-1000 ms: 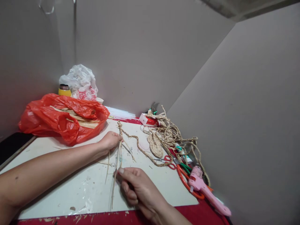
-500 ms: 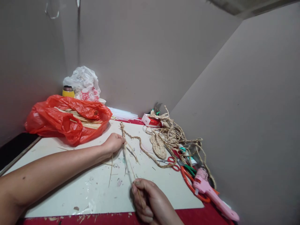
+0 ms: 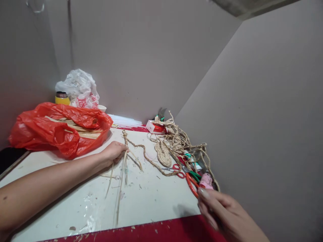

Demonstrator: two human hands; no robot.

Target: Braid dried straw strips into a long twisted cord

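Here, our crumpled red plastic bag (image 3: 63, 129) lies open with pale dried strips (image 3: 80, 129) inside; we can't tell what the knotted white bag (image 3: 80, 88) holds. Our left hand (image 3: 116, 151) pinches the braided cord (image 3: 125, 137) near its knotted end, loose strands trailing toward us. Our right hand (image 3: 222, 210), fingers curled, hovers well apart from it, near the orange-handled scissors (image 3: 191, 185); we can't tell whether it grips anything.

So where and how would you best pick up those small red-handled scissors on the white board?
Probably by the red finger loops, coming from the near side, over bare board. The scissors lie flat with their blades pointing left, so the loops face right. The braided cord runs across them, so lift gently.
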